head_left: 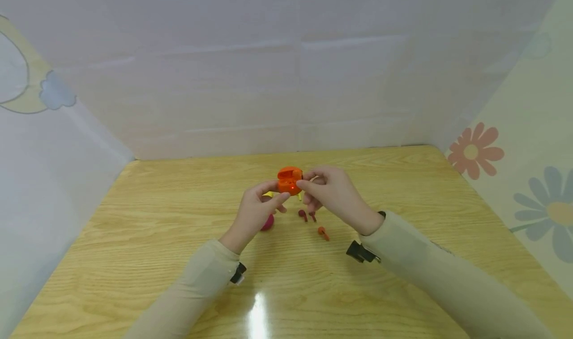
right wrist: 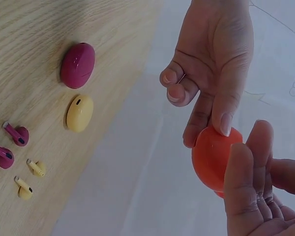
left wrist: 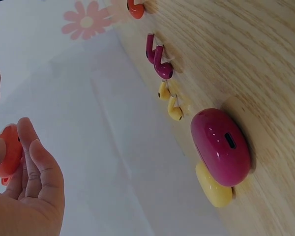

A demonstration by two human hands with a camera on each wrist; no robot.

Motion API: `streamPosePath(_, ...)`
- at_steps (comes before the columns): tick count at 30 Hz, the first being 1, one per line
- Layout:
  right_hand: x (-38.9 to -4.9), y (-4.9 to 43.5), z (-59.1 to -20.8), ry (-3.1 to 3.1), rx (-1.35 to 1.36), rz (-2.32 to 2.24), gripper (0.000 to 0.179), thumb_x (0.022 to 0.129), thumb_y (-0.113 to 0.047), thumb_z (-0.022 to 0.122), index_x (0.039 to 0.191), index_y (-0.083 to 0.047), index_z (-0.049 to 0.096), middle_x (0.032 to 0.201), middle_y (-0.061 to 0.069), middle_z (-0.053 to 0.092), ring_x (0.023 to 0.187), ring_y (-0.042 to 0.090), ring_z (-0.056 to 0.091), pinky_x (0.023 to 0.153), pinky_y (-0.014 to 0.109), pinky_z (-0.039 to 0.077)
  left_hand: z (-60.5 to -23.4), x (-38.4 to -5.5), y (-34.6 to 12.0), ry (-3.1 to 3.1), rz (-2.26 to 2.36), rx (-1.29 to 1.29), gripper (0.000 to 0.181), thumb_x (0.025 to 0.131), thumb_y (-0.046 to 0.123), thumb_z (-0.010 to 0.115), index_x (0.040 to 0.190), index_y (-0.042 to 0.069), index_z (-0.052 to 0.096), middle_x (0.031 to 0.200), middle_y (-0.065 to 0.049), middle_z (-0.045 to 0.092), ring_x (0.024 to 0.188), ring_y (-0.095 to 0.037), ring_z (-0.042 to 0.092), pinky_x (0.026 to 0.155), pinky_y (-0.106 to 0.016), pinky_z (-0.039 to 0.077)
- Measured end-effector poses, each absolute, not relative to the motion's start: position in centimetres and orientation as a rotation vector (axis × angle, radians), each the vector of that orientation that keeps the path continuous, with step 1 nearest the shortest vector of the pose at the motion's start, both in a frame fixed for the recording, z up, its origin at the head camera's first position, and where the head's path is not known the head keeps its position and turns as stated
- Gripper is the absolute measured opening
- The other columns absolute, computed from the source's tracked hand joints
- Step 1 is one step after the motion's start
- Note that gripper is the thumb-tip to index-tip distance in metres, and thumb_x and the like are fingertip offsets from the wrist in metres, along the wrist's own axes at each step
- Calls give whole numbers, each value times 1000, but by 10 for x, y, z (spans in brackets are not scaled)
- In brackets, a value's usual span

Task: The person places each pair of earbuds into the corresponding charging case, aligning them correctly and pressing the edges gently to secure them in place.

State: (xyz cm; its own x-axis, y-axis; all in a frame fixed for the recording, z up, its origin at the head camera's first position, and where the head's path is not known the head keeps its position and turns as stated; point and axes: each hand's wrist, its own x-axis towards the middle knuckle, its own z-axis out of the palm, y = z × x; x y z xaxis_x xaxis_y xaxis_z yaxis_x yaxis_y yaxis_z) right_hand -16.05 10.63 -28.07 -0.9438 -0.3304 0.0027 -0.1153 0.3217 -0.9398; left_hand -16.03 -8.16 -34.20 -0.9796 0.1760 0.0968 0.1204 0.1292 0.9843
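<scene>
My left hand [head_left: 257, 210] holds an orange earbud case [head_left: 284, 186] above the table, lid up, with a small light glowing on its front. At the case's right side, the thumb and index finger of my right hand [head_left: 335, 192] pinch what looks like an orange earbud [head_left: 297, 173] against the open case; the fingers hide part of it. In the right wrist view, the case's rounded orange shell [right wrist: 211, 157] sits between both hands. Another orange earbud [head_left: 324, 233] lies on the table nearer to me.
Below the hands, a magenta earbud case [left wrist: 219, 147] and a yellow earbud case [left wrist: 214, 187] rest side by side on the wooden table [head_left: 156, 219]. Two magenta earbuds [left wrist: 162, 66] and two yellow earbuds [left wrist: 175, 109] lie close by. Pale walls [head_left: 268, 80] bound the table.
</scene>
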Motion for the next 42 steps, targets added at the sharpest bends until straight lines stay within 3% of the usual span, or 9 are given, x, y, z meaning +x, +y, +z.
streamPosePath(3, -162, 104, -280, 2395, -421, -1681, 18, 96, -10, 62, 102, 6, 61, 69, 20, 63, 56, 32, 63, 60, 38, 57, -342, -160, -81, 2331, 2016, 310, 32, 94, 13, 66, 122, -1, 63, 111, -13, 67, 70, -20, 68, 72, -33, 50)
streamPosePath(7, -162, 104, -281, 2400, -412, -1674, 19, 95, -9, 63, 103, 8, 61, 68, 18, 63, 53, 27, 63, 60, 37, 57, -341, -160, -80, 2341, 2010, 319, 31, 94, 14, 66, 122, 0, 64, 111, -13, 68, 69, -19, 68, 71, -33, 50)
streamPosePath(13, -162, 101, -278, 2430, -380, -1636, 21, 95, -11, 64, 106, 6, 62, 66, 12, 63, 53, 23, 64, 62, 38, 57, -339, -158, -78, 2368, 1999, 362, 29, 93, 11, 66, 120, 0, 65, 107, -11, 66, 70, -21, 68, 73, -42, 51)
streamPosePath(18, -164, 98, -278, 2435, -412, -1641, 19, 95, -10, 64, 104, 6, 63, 63, 12, 62, 51, 25, 63, 58, 39, 57, -338, -155, -76, 2371, 1981, 331, 33, 94, 13, 66, 124, 1, 63, 110, -10, 65, 69, -19, 67, 55, -26, 45)
streamPosePath(21, -165, 97, -279, 2435, -421, -1644, 18, 95, -11, 64, 103, 6, 64, 62, 15, 61, 49, 26, 61, 55, 37, 56, -337, -154, -75, 2358, 1969, 312, 36, 94, 15, 67, 127, 3, 61, 107, -10, 66, 50, -14, 56, 42, -22, 34)
streamPosePath(24, -166, 96, -279, 2445, -416, -1627, 17, 95, -11, 64, 102, 5, 64, 61, 16, 60, 47, 24, 60, 52, 35, 54, -336, -153, -75, 2342, 1968, 305, 38, 94, 17, 67, 128, 3, 60, 98, -12, 68, 38, -12, 39, 38, -22, 31)
streamPosePath(26, -166, 95, -279, 2456, -413, -1611, 17, 95, -11, 64, 102, 4, 65, 61, 15, 60, 46, 20, 59, 51, 33, 54, -338, -154, -75, 2345, 1971, 303, 38, 93, 17, 67, 128, 3, 60, 93, -12, 69, 35, -11, 35, 38, -22, 31)
streamPosePath(35, -166, 93, -276, 2511, -405, -1491, 14, 96, -10, 62, 101, 3, 64, 57, 10, 58, 54, 36, 60, 53, 37, 54, -337, -153, -75, 2357, 1965, 294, 39, 94, 15, 67, 130, 3, 60, 107, -11, 66, 37, -11, 38, 39, -21, 32)
streamPosePath(42, -165, 93, -277, 2523, -418, -1491, 16, 97, -12, 61, 100, 3, 64, 56, 8, 58, 50, 31, 59, 54, 38, 54, -336, -153, -75, 2418, 1970, 347, 34, 92, 11, 68, 124, 0, 63, 108, -10, 65, 66, -19, 65, 43, -21, 34)
